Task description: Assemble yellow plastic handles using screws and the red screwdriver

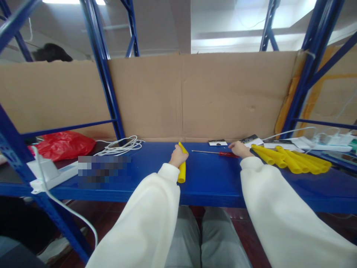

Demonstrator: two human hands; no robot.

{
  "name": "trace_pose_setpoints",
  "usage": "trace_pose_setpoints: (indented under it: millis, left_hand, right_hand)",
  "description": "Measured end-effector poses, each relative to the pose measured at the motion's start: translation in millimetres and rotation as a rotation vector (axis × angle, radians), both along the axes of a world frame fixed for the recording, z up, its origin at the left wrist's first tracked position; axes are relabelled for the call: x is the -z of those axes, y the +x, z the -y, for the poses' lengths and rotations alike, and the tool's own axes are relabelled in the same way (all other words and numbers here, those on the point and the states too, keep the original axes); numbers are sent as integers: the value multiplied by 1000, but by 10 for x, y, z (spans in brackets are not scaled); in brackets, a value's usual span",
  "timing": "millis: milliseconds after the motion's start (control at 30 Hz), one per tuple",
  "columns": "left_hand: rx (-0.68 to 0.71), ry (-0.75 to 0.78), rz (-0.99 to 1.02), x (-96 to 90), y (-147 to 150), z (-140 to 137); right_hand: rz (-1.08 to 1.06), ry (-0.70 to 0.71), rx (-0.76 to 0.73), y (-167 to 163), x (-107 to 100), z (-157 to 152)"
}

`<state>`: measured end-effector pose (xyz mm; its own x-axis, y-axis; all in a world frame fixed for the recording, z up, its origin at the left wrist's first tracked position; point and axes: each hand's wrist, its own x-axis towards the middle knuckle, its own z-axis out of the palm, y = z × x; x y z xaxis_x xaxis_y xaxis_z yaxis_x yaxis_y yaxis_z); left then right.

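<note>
My left hand (177,156) is wrapped round a yellow tapered tube (182,172), held upright and slightly tilted just over the blue shelf, its wider end down. To the right, my right hand (240,149) is low over the shelf with its fingers drawn together; whatever they pinch is too small or hidden to make out. A screwdriver (212,152) with a red handle lies just beside and partly under that hand. Behind the hand are a small black-and-white box (251,140) and, further left, a flat black-and-white box (217,142).
Several yellow tapered tubes (295,160) lie in a row at the right. A white cable coil (122,146), a red plastic bag (67,144) and a white power strip (60,176) are on the left. Cardboard (147,96) walls the back; blue posts (108,82) frame the shelf (156,163).
</note>
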<state>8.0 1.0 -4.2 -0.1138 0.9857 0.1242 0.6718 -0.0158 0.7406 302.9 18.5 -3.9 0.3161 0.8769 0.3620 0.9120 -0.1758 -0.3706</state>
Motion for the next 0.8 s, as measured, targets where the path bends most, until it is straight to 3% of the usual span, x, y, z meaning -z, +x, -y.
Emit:
trace_pose_setpoints:
  millis: [133,267,333,467,800]
  left_hand:
    - [9,-37,41,-11,6,10]
    - [14,-55,86,-20,22,25]
    - [13,-62,98,-29,29,39]
    - [29,-55,94,-42,38,63]
    - [56,-49,49,-42,31,55]
  right_hand:
    - [17,-74,-74,61,39,-46]
    - [41,-65,-406,84,88,-57]
    - [36,-94,-505,80,106,-40]
    - [60,-150,-473,42,114,5]
    - [220,-128,-307,-109,147,22]
